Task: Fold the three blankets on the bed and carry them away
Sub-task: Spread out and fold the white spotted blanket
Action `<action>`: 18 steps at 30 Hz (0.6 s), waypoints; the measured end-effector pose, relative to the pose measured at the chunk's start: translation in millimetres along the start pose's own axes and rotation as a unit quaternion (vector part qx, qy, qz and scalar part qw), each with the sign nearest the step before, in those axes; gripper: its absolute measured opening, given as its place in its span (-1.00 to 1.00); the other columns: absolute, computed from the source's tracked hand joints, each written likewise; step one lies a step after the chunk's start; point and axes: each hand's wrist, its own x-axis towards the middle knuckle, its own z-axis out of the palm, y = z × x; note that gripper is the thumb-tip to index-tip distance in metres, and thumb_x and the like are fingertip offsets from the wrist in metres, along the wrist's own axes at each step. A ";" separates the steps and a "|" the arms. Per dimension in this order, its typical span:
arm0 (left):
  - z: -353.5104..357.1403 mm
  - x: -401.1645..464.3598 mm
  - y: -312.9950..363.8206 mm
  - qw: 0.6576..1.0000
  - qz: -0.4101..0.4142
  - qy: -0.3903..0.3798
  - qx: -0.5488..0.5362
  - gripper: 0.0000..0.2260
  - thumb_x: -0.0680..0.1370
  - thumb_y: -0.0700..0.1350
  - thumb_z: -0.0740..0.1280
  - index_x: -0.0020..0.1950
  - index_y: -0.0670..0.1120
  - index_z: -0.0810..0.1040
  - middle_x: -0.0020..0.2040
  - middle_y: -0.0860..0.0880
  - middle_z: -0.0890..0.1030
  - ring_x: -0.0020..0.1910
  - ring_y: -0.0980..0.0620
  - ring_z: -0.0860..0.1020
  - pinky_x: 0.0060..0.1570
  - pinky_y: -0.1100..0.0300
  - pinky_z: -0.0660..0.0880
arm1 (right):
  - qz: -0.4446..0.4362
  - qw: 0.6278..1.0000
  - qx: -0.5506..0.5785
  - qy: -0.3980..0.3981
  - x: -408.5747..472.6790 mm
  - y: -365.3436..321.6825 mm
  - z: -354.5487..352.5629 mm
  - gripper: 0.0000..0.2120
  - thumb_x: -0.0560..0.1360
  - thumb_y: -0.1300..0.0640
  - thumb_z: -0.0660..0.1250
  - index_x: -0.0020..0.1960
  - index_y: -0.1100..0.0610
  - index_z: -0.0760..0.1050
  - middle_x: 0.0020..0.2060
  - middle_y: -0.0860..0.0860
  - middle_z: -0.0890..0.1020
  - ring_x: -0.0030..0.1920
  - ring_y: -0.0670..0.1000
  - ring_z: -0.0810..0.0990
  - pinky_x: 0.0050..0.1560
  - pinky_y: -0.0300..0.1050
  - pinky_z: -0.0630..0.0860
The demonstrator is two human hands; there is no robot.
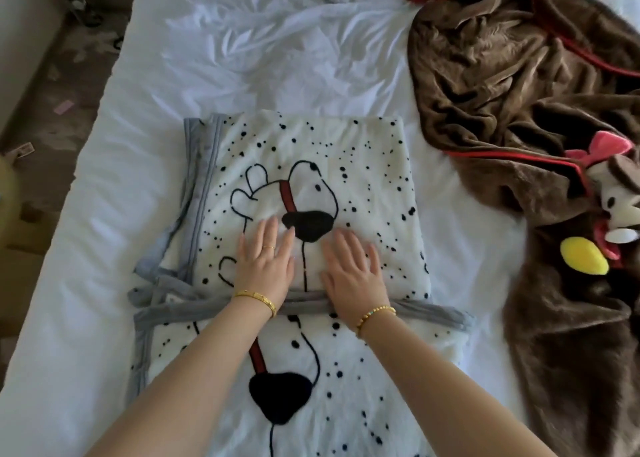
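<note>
A white blanket point(367, 165) with black spots, a dog drawing and grey trim lies partly folded on the bed, its far half doubled over the near half. My left hand point(265, 261) and my right hand point(349, 266) press flat on the folded layer, fingers straight, side by side near the fold's grey edge. A brown blanket point(502, 75) with red trim lies crumpled to the right, with a plush cartoon figure point(616, 193) on it. I see no third blanket in this view.
The white bed sheet point(277, 48) is wrinkled at the far side. The bed's left edge drops to a patterned floor point(69, 75) with scattered scraps. Cardboard boxes point(24, 255) stand at the far left.
</note>
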 end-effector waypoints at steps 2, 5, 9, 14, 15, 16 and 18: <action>8.7 10.4 -23.3 0.997 -0.036 -0.068 0.001 -0.50 0.60 0.16 -0.17 0.50 0.13 -0.28 0.53 0.01 -0.28 0.50 0.02 -0.28 0.44 -0.09 -0.28 | 0.050 0.999 0.001 -0.011 11.6 24.3 7.0 -0.44 0.60 -0.10 -0.10 0.53 0.06 -0.11 0.53 -0.01 -0.03 0.52 0.02 -0.11 0.41 0.05 -0.32; 7.4 10.0 -48.5 0.994 -0.089 -0.060 0.003 -0.51 0.62 0.13 -0.09 0.53 0.02 -0.01 0.55 -0.04 0.01 0.52 0.00 -0.02 0.46 0.00 -0.07 | 0.096 0.994 -0.014 0.055 14.2 47.6 2.1 -0.53 0.58 -0.03 0.02 0.42 0.13 0.28 0.36 0.07 0.36 0.39 0.16 0.30 0.46 0.07 -0.07; -23.7 54.4 -43.5 0.986 -0.081 0.112 -0.094 -0.90 0.53 -0.18 0.23 -0.08 -0.15 0.53 -0.14 -0.14 0.60 -0.08 -0.17 0.54 -0.06 0.00 0.41 | 0.164 0.961 0.015 0.221 59.4 42.0 -24.5 -0.75 0.48 0.08 0.06 -0.12 0.18 0.46 -0.20 0.09 0.51 -0.20 0.17 0.52 0.03 -0.03 0.29; -52.6 148.4 -20.5 0.988 0.060 0.123 -0.067 -0.63 0.51 -0.13 0.25 0.32 -0.15 0.41 0.33 -0.18 0.43 0.34 -0.19 0.38 0.31 -0.16 0.26 | 0.043 0.991 0.010 0.125 144.1 17.1 -45.5 -0.60 0.56 0.05 0.06 0.36 0.13 0.35 0.33 0.14 0.41 0.36 0.18 0.35 0.37 0.09 0.23; -49.7 161.4 -24.3 0.995 0.063 0.068 -0.037 -0.55 0.57 -0.03 0.15 0.45 -0.08 0.24 0.48 -0.12 0.23 0.47 -0.13 0.17 0.42 -0.16 0.05 | 0.027 0.997 0.001 0.066 154.5 15.8 -42.5 -0.58 0.59 0.04 0.02 0.42 0.12 0.27 0.40 0.11 0.32 0.43 0.16 0.24 0.43 0.09 0.11; -44.1 172.6 -34.1 0.998 0.054 0.019 -0.006 -0.52 0.61 0.07 0.02 0.51 0.00 0.06 0.54 -0.04 0.04 0.52 -0.07 -0.03 0.44 -0.15 -0.12 | 0.015 0.999 -0.020 0.025 163.2 18.4 -39.1 -0.59 0.60 0.05 0.00 0.43 0.12 0.23 0.40 0.09 0.29 0.44 0.13 0.19 0.45 0.08 0.04; -33.5 187.0 -60.6 0.998 0.010 -0.055 0.015 -0.50 0.60 0.18 -0.16 0.52 0.10 -0.16 0.55 0.05 -0.16 0.52 -0.01 -0.21 0.42 -0.12 -0.27 | 0.015 0.998 -0.059 0.014 178.3 29.5 -36.8 -0.63 0.58 0.12 0.02 0.36 0.14 0.26 0.32 0.09 0.33 0.36 0.14 0.24 0.44 0.07 0.04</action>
